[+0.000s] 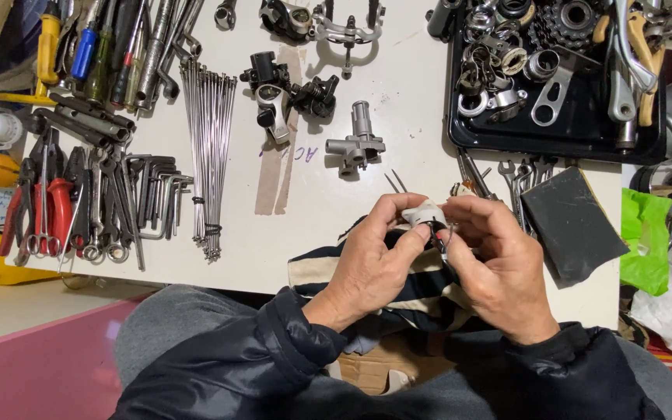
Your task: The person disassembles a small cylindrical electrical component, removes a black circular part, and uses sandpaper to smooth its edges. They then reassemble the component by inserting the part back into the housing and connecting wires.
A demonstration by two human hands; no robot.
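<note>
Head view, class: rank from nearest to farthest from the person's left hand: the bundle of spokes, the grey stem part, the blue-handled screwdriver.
From the left hand:
1. Grey stem part, on the table straight beyond it.
2. Bundle of spokes, off to the left.
3. Blue-handled screwdriver, far top left corner.

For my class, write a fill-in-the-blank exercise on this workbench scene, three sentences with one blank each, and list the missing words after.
1. The left hand and right hand together hold a small part coloured ____.
2. The bundle of thin metal spokes lies on the white table to the ____ of the hands.
3. The loose metal parts at the top right lie in a tray coloured ____.

Missing words: white; left; black
</note>
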